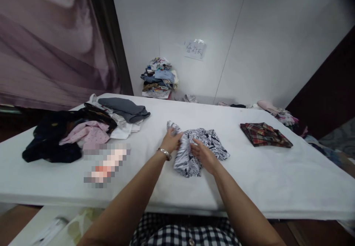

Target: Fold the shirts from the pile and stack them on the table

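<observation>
Gripping the black-and-white patterned garment near the middle of the white table, my left hand had closed around its bunched upper end. My right hand lay flat and open on the cloth beside it. A folded plaid shirt sat well apart to the right, a clothes heap to the left.
</observation>
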The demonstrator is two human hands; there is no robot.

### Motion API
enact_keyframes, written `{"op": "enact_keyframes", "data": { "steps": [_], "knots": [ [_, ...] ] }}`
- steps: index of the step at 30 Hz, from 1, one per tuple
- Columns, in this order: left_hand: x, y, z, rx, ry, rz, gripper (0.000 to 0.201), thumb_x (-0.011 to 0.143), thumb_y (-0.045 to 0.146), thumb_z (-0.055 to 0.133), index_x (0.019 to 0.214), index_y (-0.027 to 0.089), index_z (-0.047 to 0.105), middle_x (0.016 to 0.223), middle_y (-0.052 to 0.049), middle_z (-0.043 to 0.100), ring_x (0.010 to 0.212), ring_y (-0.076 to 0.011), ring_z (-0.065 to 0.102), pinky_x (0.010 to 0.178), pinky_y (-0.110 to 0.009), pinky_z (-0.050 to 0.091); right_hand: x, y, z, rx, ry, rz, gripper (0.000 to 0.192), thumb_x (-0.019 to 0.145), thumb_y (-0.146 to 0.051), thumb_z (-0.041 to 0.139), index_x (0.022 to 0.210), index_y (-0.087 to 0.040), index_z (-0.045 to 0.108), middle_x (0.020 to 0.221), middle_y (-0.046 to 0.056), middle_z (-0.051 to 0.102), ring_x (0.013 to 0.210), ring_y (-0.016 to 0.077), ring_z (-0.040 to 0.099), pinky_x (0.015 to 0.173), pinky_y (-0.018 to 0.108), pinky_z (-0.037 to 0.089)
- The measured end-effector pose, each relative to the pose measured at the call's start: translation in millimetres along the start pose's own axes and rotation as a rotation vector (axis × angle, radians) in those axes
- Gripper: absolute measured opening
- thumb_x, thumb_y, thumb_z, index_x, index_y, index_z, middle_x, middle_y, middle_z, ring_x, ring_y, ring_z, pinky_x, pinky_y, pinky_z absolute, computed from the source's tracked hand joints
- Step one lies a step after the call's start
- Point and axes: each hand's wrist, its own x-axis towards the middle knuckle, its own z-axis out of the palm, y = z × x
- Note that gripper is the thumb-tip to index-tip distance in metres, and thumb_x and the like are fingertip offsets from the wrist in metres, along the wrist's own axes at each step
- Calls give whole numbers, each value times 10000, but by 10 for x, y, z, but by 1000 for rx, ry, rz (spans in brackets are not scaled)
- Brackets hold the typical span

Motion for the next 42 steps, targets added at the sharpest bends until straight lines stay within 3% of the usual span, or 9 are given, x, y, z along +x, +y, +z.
{"op": "enact_keyframes", "data": {
  "steps": [3,7,12,17,23,28,33,38,42],
  "knots": [
    [27,99,407,-166,-192,101,781,839,463,616,1468,215,225,1301,-168,577,859,-178,682,704,-292,551,-23,-50,-290,64,117,61,780,828,-764,312,1393,-244,450,1269,95,633,1160,260,600,983,448,457],
    [109,-105,612,59,-48,306,617,836,372,616,1386,188,405,1406,-163,500,1090,-234,608,889,-362,511,-5,28,-615,153,219,154,667,855,-678,355,1298,-216,543,1142,103,694,1098,274,632,913,455,496],
    [236,-267,462,353,79,333,512,843,310,568,1331,177,489,1369,-128,545,1195,-245,547,994,-378,446,67,63,-697,289,200,239,464,828,-461,508,1169,-163,611,1055,112,722,1046,271,657,896,437,509],
    [358,-287,274,469,119,267,512,847,327,556,1324,151,497,1393,-134,522,1228,-251,528,994,-351,436,111,49,-679,203,175,204,410,769,-411,591,1126,-210,607,1046,81,726,998,259,675,860,417,523],
    [402,-470,204,429,88,197,486,844,326,571,1291,139,530,1327,-135,585,1139,-224,599,948,-305,463,97,68,-685,185,185,186,491,737,-378,624,1199,-220,568,1075,76,721,977,262,682,841,418,528],
    [477,-527,143,382,103,184,462,845,330,575,1276,167,546,1308,-115,607,1127,-212,607,952,-303,463,104,-10,-474,3,176,154,719,669,-260,641,1364,-303,464,1148,16,702,1016,253,667,884,443,510],
    [520,-523,44,372,104,168,487,861,364,547,1283,119,537,1228,-140,653,1094,-207,630,947,-294,464,151,8,-301,17,83,119,817,654,-204,627,1422,-353,392,1196,-5,681,1024,235,663,914,430,497],
    [441,-559,33,435,89,190,467,860,348,546,1281,146,539,1288,-125,619,1130,-209,608,954,-296,459,138,151,-360,22,209,208,771,652,-210,595,1398,-313,431,1147,32,701,953,264,685,802,434,542],
    [465,-502,51,506,89,237,482,865,358,524,1300,152,528,1345,-128,573,1183,-228,570,990,-321,438,22,197,-449,158,262,226,725,707,-287,645,1394,-333,416,1224,40,663,992,260,675,829,433,537]
  ]
}}
